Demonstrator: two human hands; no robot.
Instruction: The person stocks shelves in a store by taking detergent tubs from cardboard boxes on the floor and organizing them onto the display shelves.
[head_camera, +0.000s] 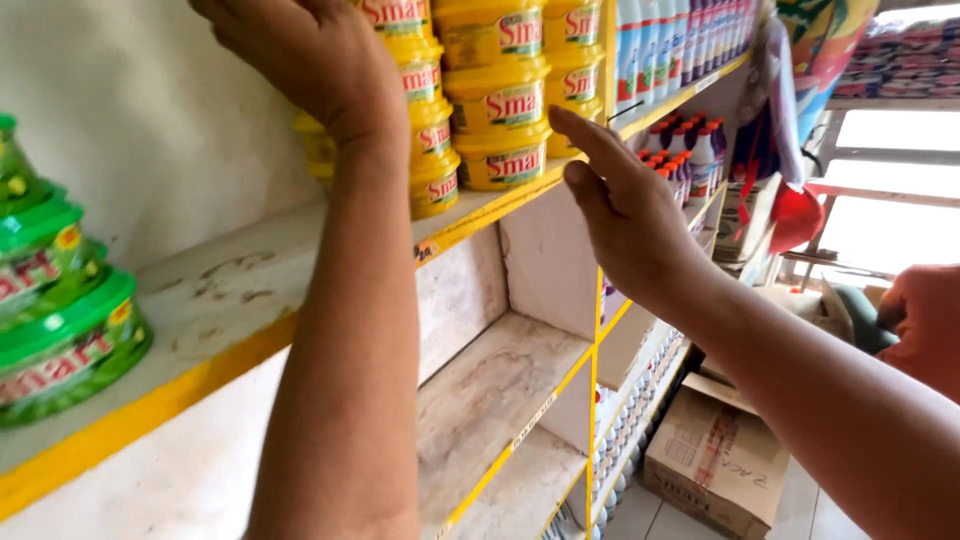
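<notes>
Shop shelf (250, 290) with yellow edging held stacked yellow tubs (497, 105), left hand (300, 50) pressed against the near stack, grip hidden, right hand (625, 205) open just beside the tubs, fingers extended, green tubs (55, 310) far left, cardboard box (715, 460) on floor.

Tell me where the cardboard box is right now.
In the head view the cardboard box sits on the floor at lower right, beside the bottom shelves, below the right hand and its forearm.
</notes>
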